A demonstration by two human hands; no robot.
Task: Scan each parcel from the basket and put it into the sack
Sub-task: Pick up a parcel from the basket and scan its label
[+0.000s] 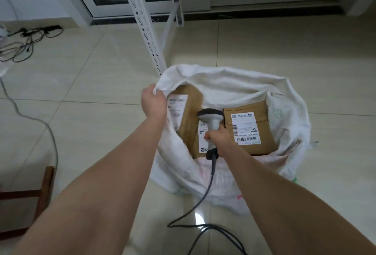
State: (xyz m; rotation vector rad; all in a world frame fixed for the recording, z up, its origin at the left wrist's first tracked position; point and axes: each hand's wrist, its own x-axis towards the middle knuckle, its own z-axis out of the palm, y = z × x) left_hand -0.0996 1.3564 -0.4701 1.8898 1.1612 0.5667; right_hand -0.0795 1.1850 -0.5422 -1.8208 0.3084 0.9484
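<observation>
Fingers grip: left hand (153, 100) the rim of the white woven sack (234, 83), right hand (220, 137) a grey scanner (210, 115).
Directly below it lie brown cardboard parcels (264, 130).

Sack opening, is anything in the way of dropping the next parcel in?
Only the scanner, gripped by the right hand, sits over the opening above the parcels inside. The left hand holds the sack open by its rim.
</observation>
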